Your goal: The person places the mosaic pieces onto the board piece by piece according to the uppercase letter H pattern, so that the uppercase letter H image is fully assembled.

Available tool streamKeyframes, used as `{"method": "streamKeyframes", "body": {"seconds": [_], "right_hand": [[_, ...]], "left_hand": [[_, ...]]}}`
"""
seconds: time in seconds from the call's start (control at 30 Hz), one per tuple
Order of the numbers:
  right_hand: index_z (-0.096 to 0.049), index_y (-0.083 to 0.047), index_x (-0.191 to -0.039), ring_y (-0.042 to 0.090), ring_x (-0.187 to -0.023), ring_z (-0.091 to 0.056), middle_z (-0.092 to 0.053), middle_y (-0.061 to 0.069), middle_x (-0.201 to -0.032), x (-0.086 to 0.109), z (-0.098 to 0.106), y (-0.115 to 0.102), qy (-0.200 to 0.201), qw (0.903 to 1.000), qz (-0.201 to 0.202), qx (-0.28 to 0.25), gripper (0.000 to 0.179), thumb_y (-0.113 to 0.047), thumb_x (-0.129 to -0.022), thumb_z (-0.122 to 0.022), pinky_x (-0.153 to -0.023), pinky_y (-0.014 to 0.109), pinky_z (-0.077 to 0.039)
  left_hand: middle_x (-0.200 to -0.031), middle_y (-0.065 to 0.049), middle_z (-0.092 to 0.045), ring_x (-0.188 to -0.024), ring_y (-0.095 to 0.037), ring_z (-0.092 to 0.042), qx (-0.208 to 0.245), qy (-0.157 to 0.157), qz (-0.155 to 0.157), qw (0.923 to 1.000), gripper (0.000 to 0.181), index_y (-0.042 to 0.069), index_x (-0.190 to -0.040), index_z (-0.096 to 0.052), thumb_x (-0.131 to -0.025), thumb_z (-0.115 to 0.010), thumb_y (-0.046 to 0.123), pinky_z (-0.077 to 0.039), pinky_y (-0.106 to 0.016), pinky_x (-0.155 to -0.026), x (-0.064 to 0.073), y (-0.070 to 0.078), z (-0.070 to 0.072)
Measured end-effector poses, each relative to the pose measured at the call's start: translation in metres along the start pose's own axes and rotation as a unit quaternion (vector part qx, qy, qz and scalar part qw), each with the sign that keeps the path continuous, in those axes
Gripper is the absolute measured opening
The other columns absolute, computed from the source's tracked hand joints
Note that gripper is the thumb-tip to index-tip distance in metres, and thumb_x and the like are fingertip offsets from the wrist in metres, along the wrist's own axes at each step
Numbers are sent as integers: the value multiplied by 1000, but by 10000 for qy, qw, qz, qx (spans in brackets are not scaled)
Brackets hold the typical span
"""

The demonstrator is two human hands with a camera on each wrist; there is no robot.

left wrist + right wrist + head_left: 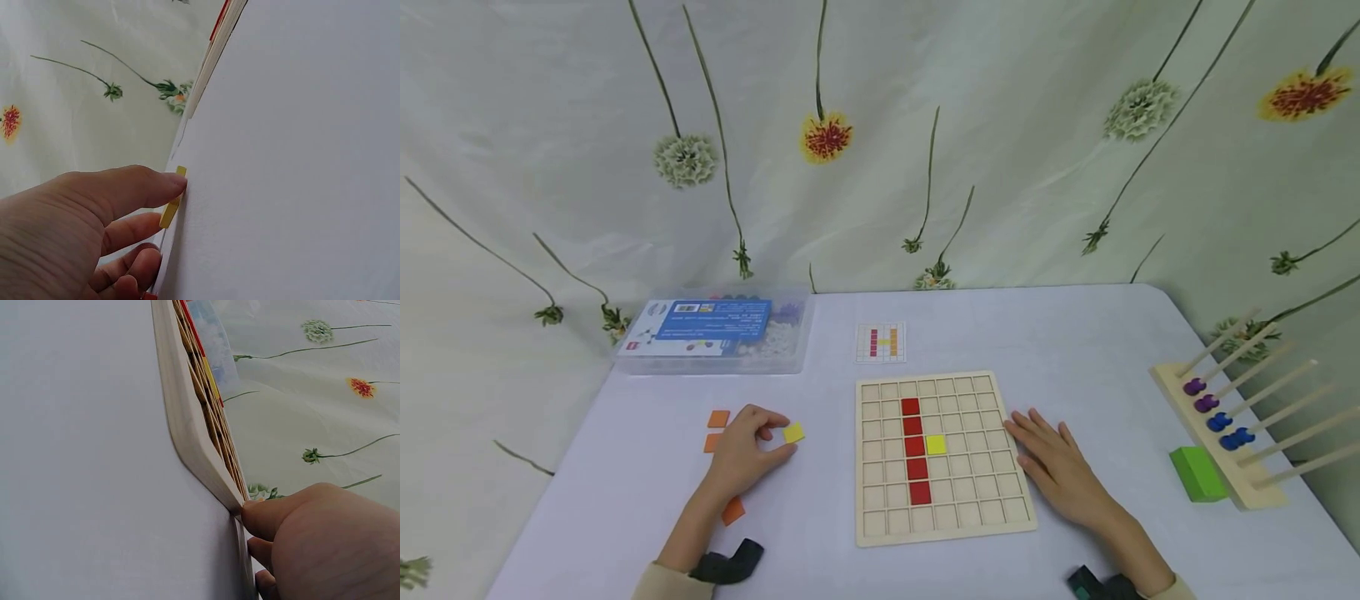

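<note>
My left hand (748,450) pinches a yellow square tile (793,432) between thumb and fingers, just over the table left of the board. The left wrist view shows that tile (173,203) edge-on at the thumb tip. Orange tiles (718,418) lie around this hand and forearm, partly covered by them. The wooden grid board (977,512) holds a column of several red tiles (915,447), with one yellow tile (936,444) beside the middle one. My right hand (1060,467) lies with fingers extended along the board's right edge; its thumb touches the board's side (206,462) in the right wrist view.
Behind the board lies a small pattern card (881,342) with red, yellow and orange squares. A clear plastic box (715,333) stands at the back left. On the right, a wooden peg rack (1217,442) with purple and blue beads leans on a green block (1197,475).
</note>
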State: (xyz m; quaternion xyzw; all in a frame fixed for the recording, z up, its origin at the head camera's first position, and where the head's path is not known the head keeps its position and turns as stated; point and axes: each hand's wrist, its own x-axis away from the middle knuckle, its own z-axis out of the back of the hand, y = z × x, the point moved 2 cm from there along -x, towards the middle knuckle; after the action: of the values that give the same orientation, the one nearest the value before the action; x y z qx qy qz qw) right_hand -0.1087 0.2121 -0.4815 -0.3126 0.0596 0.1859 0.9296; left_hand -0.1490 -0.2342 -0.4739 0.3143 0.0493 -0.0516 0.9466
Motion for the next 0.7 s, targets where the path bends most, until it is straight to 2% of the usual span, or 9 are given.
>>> {"method": "streamKeyframes", "body": {"seconds": [0.43,0.6,0.7], "right_hand": [[-49,-9,-143,45,-143,-27,-42,18,-151,-1,0,2,-105,9999,-114,-35,46,-17,-98,-56,-110,71,-10],[-49,-9,-144,45,-143,-27,-42,18,-151,-1,0,2,-112,9999,-111,-31,46,-17,-98,-55,-110,71,-10],[-49,-9,-143,45,-143,-28,-43,18,-150,0,0,1,-44,10000,-51,-24,46,-16,-98,-56,-109,72,-11]], "left_hand": [[-87,-2,-54,-79,-14,-49,14,108,27,9999,26,9,-100,-73,-77,-81,18,-42,-24,-67,0,0,-1],[-84,-2,-56,-76,-14,-49,196,219,59,9996,26,6,-100,-71,-78,-80,15,-42,-22,-65,0,-1,0],[-82,-2,-59,-76,-14,-51,402,179,164,9989,26,6,-102,-70,-79,-78,14,-43,-22,-65,-1,-1,3]]}}
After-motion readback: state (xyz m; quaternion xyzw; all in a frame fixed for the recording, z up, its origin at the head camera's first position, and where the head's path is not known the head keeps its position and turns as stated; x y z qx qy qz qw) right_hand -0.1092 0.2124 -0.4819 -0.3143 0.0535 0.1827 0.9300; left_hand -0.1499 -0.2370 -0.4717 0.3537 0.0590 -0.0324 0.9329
